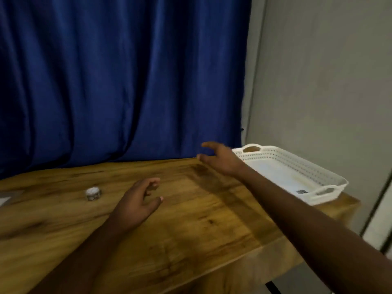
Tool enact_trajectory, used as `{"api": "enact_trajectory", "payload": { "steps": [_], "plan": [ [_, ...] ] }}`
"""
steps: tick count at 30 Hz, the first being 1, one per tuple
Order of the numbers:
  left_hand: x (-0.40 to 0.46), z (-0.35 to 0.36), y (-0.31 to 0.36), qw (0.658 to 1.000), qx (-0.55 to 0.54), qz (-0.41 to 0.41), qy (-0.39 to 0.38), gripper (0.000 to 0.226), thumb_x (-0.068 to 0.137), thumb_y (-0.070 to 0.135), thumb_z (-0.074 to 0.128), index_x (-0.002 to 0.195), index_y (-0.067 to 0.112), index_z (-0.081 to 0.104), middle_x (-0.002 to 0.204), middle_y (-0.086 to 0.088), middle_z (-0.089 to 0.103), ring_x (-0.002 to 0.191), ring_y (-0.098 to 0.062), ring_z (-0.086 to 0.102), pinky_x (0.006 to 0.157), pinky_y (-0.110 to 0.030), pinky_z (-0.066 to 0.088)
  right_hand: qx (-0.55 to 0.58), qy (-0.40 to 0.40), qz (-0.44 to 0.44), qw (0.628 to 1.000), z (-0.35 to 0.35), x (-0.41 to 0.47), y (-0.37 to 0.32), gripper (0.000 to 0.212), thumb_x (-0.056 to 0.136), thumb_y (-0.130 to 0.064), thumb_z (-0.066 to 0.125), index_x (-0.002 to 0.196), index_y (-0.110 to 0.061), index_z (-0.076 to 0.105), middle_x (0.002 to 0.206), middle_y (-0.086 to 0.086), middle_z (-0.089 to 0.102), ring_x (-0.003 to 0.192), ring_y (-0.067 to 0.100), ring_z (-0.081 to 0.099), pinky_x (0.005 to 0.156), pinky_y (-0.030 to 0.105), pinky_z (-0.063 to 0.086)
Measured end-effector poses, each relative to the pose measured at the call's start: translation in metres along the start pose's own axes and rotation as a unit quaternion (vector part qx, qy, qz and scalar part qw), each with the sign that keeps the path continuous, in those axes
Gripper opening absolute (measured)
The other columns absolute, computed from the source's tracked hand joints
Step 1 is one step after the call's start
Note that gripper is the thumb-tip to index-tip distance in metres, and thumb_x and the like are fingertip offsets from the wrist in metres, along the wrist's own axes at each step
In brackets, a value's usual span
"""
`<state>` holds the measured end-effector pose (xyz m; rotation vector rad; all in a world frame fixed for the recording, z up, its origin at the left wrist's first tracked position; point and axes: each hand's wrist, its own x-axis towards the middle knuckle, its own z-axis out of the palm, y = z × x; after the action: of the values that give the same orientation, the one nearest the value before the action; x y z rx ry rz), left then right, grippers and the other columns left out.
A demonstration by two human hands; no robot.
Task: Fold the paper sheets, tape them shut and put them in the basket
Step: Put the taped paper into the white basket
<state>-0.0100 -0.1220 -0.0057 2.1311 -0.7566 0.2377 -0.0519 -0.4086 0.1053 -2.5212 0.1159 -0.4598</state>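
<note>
A white perforated basket [331,177] with two handles sits at the table's right end, and something pale and flat lies inside it. My right hand [222,160] hovers just left of the basket's far handle, fingers spread, holding nothing. Over the middle of the table my left hand [140,200] is loosely curled and empty. A small roll of tape [93,193] stands on the table to the left of my left hand. A corner of a paper sheet [5,198] shows at the left edge of the view.
The wooden table [201,230] ends at the right just past the basket, and its front edge runs diagonally at the bottom right. A blue curtain [118,81] hangs behind the table. A grey wall [322,81] stands on the right.
</note>
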Motion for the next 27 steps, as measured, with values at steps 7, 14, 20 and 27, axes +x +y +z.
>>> {"api": "enact_trajectory", "payload": {
  "steps": [7, 14, 20, 27],
  "plan": [
    [0.003, -0.030, -0.015, 0.990, 0.014, 0.040, 0.132, 0.037, 0.088, 0.021, 0.068, 0.122, 0.035, 0.065, 0.114, 0.013, 0.065, 0.099, -0.005, 0.064, 0.088, -0.037, 0.058, -0.044, -0.187, -0.087, 0.977, 0.169, 0.006, -0.066, 0.062, 0.091, -0.065, 0.032, 0.145, -0.039, 0.045, 0.150, 0.012, 0.047, 0.140, 0.033, 0.041, 0.112, 0.054, 0.037],
    [0.003, -0.066, -0.047, 0.949, 0.136, -0.080, 0.271, 0.069, 0.081, 0.032, 0.075, 0.144, 0.030, 0.046, 0.135, -0.002, 0.048, 0.122, -0.023, 0.050, 0.102, -0.045, 0.050, -0.123, -0.142, -0.080, 0.979, 0.214, 0.014, -0.080, 0.065, 0.097, -0.058, 0.034, 0.153, -0.025, 0.039, 0.162, 0.008, 0.033, 0.148, 0.029, 0.028, 0.118, 0.054, 0.021],
    [-0.002, -0.070, -0.072, 0.905, 0.229, -0.298, 0.201, 0.073, 0.077, 0.054, 0.073, 0.140, 0.029, 0.049, 0.137, -0.007, 0.058, 0.127, -0.031, 0.050, 0.101, -0.039, 0.045, -0.130, -0.144, -0.098, 0.976, 0.216, 0.017, -0.076, 0.067, 0.098, -0.060, 0.038, 0.157, -0.028, 0.033, 0.167, 0.005, 0.023, 0.154, 0.027, 0.019, 0.123, 0.051, 0.015],
    [-0.007, -0.073, -0.066, 0.916, 0.083, -0.301, 0.250, 0.035, 0.080, 0.045, 0.066, 0.115, 0.044, 0.061, 0.110, 0.013, 0.073, 0.108, -0.019, 0.065, 0.105, -0.041, 0.049, -0.109, -0.140, -0.115, 0.977, 0.217, 0.022, -0.067, 0.068, 0.092, -0.066, 0.041, 0.150, -0.032, 0.043, 0.161, 0.001, 0.037, 0.149, 0.024, 0.030, 0.119, 0.053, 0.022]
  ]
}}
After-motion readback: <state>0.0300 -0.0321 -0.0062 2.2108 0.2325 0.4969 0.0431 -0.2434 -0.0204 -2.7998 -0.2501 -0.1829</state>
